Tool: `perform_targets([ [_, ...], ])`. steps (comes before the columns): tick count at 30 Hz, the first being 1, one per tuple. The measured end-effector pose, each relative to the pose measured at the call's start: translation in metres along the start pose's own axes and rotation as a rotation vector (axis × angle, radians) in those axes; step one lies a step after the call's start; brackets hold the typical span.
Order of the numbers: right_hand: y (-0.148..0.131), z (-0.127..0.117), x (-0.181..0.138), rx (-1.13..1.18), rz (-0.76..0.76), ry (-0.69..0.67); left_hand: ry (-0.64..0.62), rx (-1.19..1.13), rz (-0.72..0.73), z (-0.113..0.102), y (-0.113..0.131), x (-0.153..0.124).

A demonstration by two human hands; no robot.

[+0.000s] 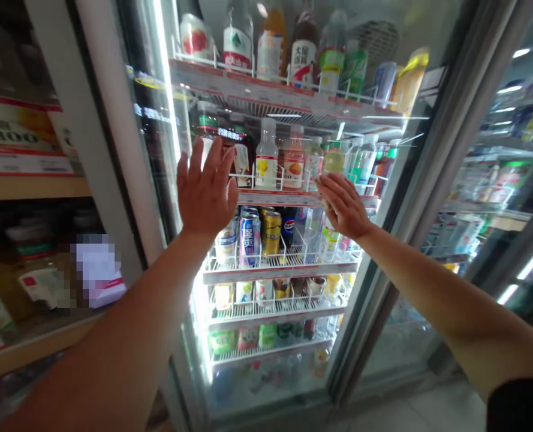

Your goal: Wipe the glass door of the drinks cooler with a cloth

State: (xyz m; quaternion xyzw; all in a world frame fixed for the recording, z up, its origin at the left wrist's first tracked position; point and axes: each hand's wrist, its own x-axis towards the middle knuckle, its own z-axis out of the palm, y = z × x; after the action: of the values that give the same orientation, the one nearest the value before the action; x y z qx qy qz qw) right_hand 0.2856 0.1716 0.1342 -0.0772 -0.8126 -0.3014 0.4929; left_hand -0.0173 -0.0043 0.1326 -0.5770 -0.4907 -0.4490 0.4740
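Both of my arms reach out to a lit drinks cooler (270,275) with several shelves. My left hand (207,192) is raised with its fingers spread and holds nothing. It covers part of the bottles at the left of the second shelf. My right hand (345,207) has its fingers stretched out together, pointing left, and nothing shows in it. Between the hands stand a clear bottle with a yellow fruit label (266,157) and a pink drink bottle (294,161). Whether either hand touches the glass, I cannot tell.
Bottles such as a red-labelled water bottle (238,42) line the top shelf. Cans, among them a gold can (271,233), stand lower down. A wooden shelf (32,187) with juice bottles is at the left. Another cooler (486,207) is at the right.
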Motion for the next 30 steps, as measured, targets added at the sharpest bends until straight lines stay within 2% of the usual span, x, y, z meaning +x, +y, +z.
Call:
perform_targets([
  [2,0.007,-0.004,-0.002,-0.005,-0.008,0.004,0.022,-0.01,0.023,-0.001,0.001,0.0],
  [7,0.015,-0.002,-0.021,-0.072,0.154,0.245,0.026,0.05,0.009,0.0,0.002,0.0],
  [9,0.013,0.0,-0.037,-0.08,0.09,0.205,0.022,0.053,0.005,0.0,0.001,0.001],
  [11,0.016,-0.002,-0.051,-0.074,-0.051,0.111,0.017,0.031,-0.003,0.0,0.001,0.001],
  [13,0.026,-0.007,-0.056,-0.08,-0.072,0.081,0.01,0.011,-0.017,-0.001,0.001,0.001],
  [15,0.041,-0.012,-0.053,-0.095,0.061,0.188,0.005,0.008,-0.019,-0.001,0.002,0.001],
  [17,0.051,-0.012,-0.045,-0.093,0.221,0.361,0.002,0.019,-0.021,0.0,0.002,0.002],
  [19,0.048,-0.006,-0.036,-0.07,0.319,0.458,0.011,0.047,-0.009,0.001,0.001,0.001],
  [22,0.012,0.006,-0.018,-0.027,0.359,0.35,0.064,0.113,0.104,0.002,-0.004,-0.003],
  [25,-0.044,0.013,0.011,-0.036,0.348,0.131,0.078,0.088,0.402,0.002,-0.012,-0.008],
  [27,-0.078,0.013,0.033,-0.094,0.325,-0.044,0.008,-0.023,0.602,0.003,-0.017,-0.009],
  [30,-0.11,0.011,0.058,-0.272,0.213,-0.237,-0.203,-0.227,0.694,0.011,-0.022,-0.008],
])
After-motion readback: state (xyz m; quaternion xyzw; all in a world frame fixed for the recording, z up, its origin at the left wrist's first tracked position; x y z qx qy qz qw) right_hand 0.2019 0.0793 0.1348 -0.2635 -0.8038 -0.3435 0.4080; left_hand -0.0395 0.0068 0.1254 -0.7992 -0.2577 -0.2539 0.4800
